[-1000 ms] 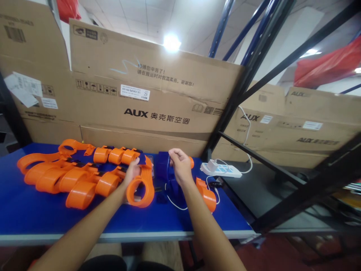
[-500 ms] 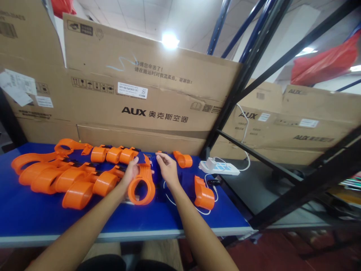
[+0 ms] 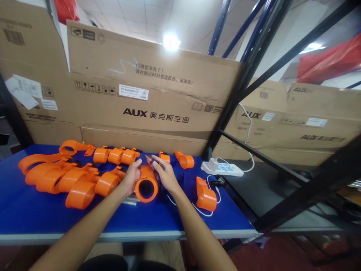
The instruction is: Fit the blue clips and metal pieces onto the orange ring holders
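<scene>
My left hand (image 3: pixel 133 175) is closed around the side of an orange plastic tape dispenser (image 3: pixel 146 174), whose round ring faces me just above the table. My right hand (image 3: pixel 166 174) is closed at the upper end of the same dispenser, with fingers pinched by a small dark blue part there. The fingertips partly hide that part. To the left lie several more orange tape dispensers (image 3: pixel 80 195) with black ends. Behind my right hand are one orange dispenser (image 3: pixel 164 157) and another (image 3: pixel 186 161).
On the blue table (image 3: pixel 118 222), a single orange dispenser (image 3: pixel 206 198) stands to the right, beside a white cable (image 3: pixel 203 214). A white power strip (image 3: pixel 222 168) lies near the black rack post (image 3: pixel 239 94). Large cardboard sheets (image 3: pixel 158 94) form the back wall.
The dispenser in my left hand has tilted, its ring turning more towards me. My right hand has come left from beside it onto its upper end. The view has shifted slightly.
</scene>
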`<action>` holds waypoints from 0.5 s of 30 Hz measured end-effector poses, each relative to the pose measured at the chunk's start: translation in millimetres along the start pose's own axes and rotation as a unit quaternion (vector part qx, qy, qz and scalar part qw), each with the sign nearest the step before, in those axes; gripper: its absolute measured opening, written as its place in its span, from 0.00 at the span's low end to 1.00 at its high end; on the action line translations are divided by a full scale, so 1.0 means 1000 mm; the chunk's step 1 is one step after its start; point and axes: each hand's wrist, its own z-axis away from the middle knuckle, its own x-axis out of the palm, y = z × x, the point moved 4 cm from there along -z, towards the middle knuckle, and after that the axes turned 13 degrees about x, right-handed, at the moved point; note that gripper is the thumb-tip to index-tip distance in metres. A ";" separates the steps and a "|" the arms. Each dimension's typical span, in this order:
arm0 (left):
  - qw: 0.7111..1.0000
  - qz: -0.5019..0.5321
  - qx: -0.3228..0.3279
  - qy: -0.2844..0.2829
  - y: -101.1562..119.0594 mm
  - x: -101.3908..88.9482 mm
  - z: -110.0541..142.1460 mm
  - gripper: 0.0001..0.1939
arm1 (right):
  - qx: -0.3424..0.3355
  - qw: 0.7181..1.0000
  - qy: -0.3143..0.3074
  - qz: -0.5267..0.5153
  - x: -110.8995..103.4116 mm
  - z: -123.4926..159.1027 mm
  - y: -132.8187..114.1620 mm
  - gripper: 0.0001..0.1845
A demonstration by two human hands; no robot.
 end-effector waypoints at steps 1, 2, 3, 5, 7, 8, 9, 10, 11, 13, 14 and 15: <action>1.000 -0.008 0.010 0.006 0.001 -0.001 0.000 0.25 | -0.011 1.000 0.008 0.008 -0.002 -0.001 -0.001 0.32; 0.999 -0.018 0.025 0.016 0.002 -0.003 -0.001 0.25 | -0.021 1.000 0.014 0.019 -0.005 -0.001 -0.002 0.32; 0.998 -0.030 0.044 0.029 0.003 -0.006 -0.002 0.24 | -0.032 0.999 0.017 0.031 -0.007 -0.001 -0.003 0.31; 0.994 -0.054 0.081 0.053 0.005 -0.012 -0.004 0.22 | -0.060 0.997 0.019 0.053 -0.011 -0.001 -0.008 0.31; 0.989 -0.078 0.105 0.067 0.006 -0.016 -0.005 0.22 | -0.091 0.994 0.021 0.062 -0.014 0.002 -0.014 0.31; 0.987 -0.090 0.110 0.069 0.006 -0.017 -0.006 0.22 | -0.104 0.992 0.022 0.062 -0.014 0.004 -0.017 0.30; 0.986 -0.100 0.111 0.068 0.007 -0.018 -0.006 0.22 | -0.113 0.991 0.021 0.061 -0.014 0.005 -0.020 0.29; 0.986 -0.108 0.110 0.066 0.007 -0.017 -0.006 0.22 | -0.119 0.991 0.020 0.062 -0.014 0.007 -0.023 0.28; 0.986 -0.115 0.107 0.062 0.007 -0.016 -0.005 0.22 | -0.121 0.990 0.018 0.066 -0.013 0.008 -0.024 0.27; 0.986 -0.124 0.104 0.051 0.008 -0.014 -0.004 0.23 | -0.123 0.989 0.016 0.075 -0.012 0.010 -0.027 0.25; 0.985 -0.128 0.104 0.046 0.008 -0.012 -0.003 0.24 | -0.124 0.989 0.018 0.078 -0.011 0.010 -0.027 0.25; 0.985 -0.132 0.105 0.042 0.008 -0.011 -0.003 0.25 | -0.126 0.989 0.022 0.080 -0.011 0.011 -0.028 0.24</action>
